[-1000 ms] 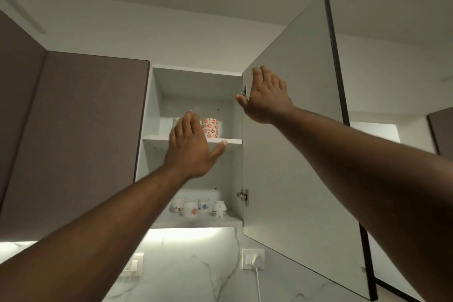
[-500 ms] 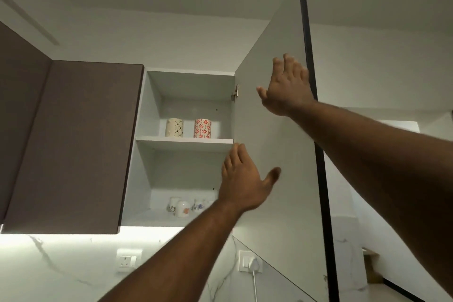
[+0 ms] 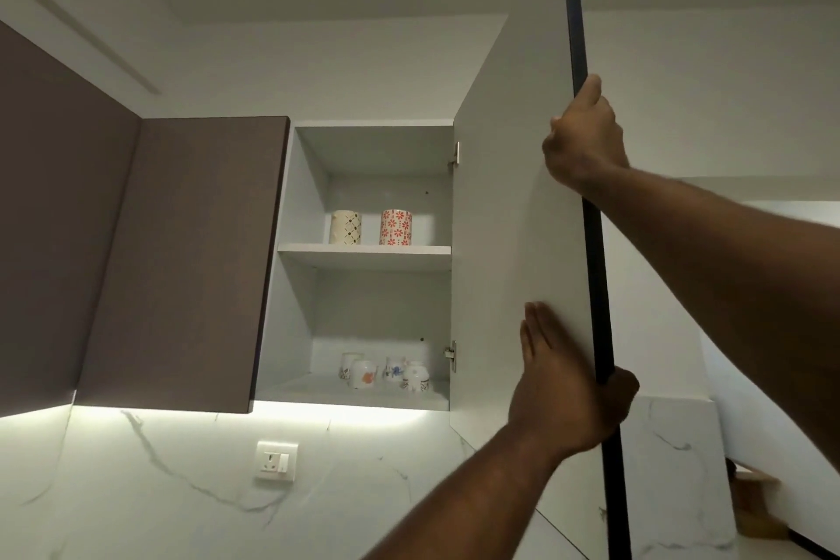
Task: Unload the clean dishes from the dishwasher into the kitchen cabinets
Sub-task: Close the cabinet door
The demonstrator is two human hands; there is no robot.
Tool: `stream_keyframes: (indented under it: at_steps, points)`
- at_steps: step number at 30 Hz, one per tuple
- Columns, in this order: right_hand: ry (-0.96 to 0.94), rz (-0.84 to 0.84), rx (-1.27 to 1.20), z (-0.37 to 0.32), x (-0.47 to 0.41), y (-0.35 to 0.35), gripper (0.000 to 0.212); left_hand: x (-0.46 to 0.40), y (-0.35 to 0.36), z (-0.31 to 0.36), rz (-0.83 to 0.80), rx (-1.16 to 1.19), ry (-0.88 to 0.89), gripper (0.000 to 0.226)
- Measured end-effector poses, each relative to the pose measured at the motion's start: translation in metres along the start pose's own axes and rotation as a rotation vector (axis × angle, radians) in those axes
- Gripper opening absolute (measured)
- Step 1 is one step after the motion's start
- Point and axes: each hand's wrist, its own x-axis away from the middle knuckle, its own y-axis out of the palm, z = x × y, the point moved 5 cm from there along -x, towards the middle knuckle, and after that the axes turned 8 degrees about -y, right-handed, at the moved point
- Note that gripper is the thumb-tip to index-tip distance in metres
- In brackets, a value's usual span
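Note:
An upper wall cabinet (image 3: 300, 241) stands open, its pale door (image 3: 504, 218) swung out toward me, dark edge forward. My right hand (image 3: 584, 141) grips that edge high up, fingers curled round it. My left hand (image 3: 568, 386) lies lower on the door's inner face, fingers flat and thumb hooked round the edge. On the upper shelf (image 3: 363, 251) stand a cream patterned mug (image 3: 345, 226) and a red-flowered mug (image 3: 396, 226). Several small painted cups (image 3: 386, 372) sit on the bottom shelf.
A closed brown cabinet door (image 3: 182, 264) adjoins on the left. Below runs a lit marble backsplash with a wall socket (image 3: 276, 462). A wooden object (image 3: 754, 502) shows at the lower right past the door.
The door has swung farther toward me. My right hand slid from the door's face to its outer edge and curled round it. My left hand moved right and took the lower edge.

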Motion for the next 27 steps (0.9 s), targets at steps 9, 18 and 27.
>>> stream_keyframes:
  at_steps: [9, 18, 27]
  points:
    - [-0.013, -0.004, -0.029, -0.027, 0.011, 0.004, 0.065, 0.011, -0.02, -0.005, 0.053, -0.017, 0.034, 0.096]
    - [-0.019, -0.017, -0.05, -0.08, 0.018, 0.027, 0.064, 0.017, -0.062, -0.043, 0.058, -0.018, 0.1, 0.085]
    - [-0.054, -0.057, -0.007, -0.142, 0.03, 0.067, 0.072, 0.043, -0.141, -0.076, 0.067, 0.004, 0.167, 0.055]
